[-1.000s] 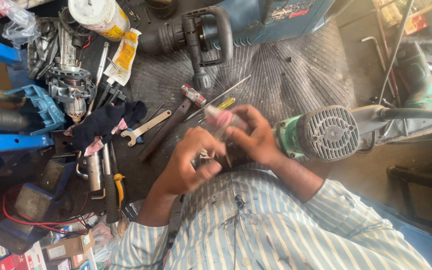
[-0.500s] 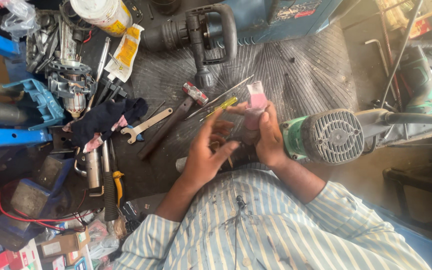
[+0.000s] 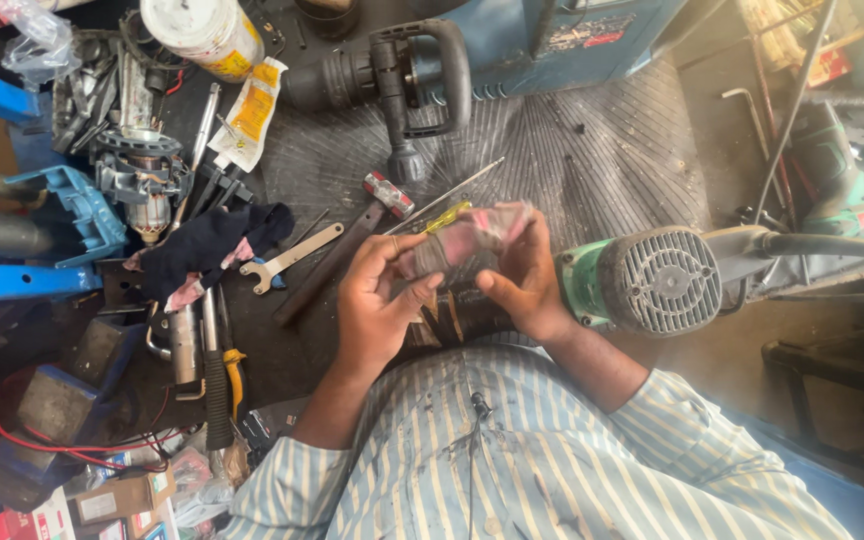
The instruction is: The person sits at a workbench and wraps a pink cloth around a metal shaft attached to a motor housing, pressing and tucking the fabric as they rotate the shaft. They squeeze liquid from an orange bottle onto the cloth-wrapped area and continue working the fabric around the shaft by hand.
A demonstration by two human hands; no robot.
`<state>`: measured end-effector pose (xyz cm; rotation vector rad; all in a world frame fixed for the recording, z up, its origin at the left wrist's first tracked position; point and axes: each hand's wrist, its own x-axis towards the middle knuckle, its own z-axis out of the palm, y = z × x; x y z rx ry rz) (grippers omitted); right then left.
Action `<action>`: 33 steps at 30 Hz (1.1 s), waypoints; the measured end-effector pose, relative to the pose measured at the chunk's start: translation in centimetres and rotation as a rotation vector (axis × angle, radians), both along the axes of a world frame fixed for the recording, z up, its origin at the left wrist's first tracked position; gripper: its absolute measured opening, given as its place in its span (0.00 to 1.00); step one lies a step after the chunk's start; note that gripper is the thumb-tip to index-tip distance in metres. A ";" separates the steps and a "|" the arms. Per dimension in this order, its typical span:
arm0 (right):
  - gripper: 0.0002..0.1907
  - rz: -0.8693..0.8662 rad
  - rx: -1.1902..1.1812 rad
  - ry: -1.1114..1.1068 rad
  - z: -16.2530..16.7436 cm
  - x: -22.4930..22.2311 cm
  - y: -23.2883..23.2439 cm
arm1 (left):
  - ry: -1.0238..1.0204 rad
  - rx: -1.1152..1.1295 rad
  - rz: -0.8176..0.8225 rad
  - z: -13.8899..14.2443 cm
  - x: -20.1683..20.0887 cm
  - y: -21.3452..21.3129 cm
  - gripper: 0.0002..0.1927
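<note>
My left hand (image 3: 382, 300) and my right hand (image 3: 527, 285) face each other over the black ribbed mat (image 3: 592, 150). Between them they grip a grimy pink rag (image 3: 467, 238), bunched around something I cannot make out; it is blurred. Just under the hands lies the dark front end (image 3: 452, 318) of a green power tool (image 3: 642, 280), whose grey vented housing sits right beside my right wrist. A hammer (image 3: 352, 245) and a yellow-handled screwdriver (image 3: 442, 212) lie on the mat just beyond my left hand.
A black demolition hammer (image 3: 392, 75) lies at the top. An open-end spanner (image 3: 287, 258), a dark cloth (image 3: 212, 245), a motor armature (image 3: 142, 180), a white can (image 3: 202, 30), pliers (image 3: 222, 380) and small boxes (image 3: 102, 500) crowd the left. Blue metal parts (image 3: 12, 280) stand at the far left.
Both hands have moved up and to the right, close to the green tool. The pink rag has come between them and is now bunched in both hands.
</note>
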<state>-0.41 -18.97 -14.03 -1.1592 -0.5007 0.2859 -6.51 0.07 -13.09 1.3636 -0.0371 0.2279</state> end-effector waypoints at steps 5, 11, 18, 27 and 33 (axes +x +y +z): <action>0.35 -0.013 -0.203 -0.063 0.1 -0.3 1.1 | -0.001 0.465 -0.047 1.9 -0.7 3.0 0.21; 0.32 0.115 -0.503 -0.198 0.4 -0.3 0.9 | 0.018 0.439 -0.151 2.1 -0.9 3.1 0.18; 0.24 -0.030 -0.474 -0.367 -0.2 -0.7 1.4 | -0.047 0.386 -0.059 1.0 -0.9 2.3 0.14; 0.27 -0.069 -0.597 -0.408 -0.9 -1.0 0.8 | -0.118 0.481 0.253 0.1 -1.2 0.9 0.14; 0.29 -0.078 -0.563 -0.415 -1.5 -1.0 0.8 | -0.191 0.622 0.328 -0.3 -1.8 1.2 0.12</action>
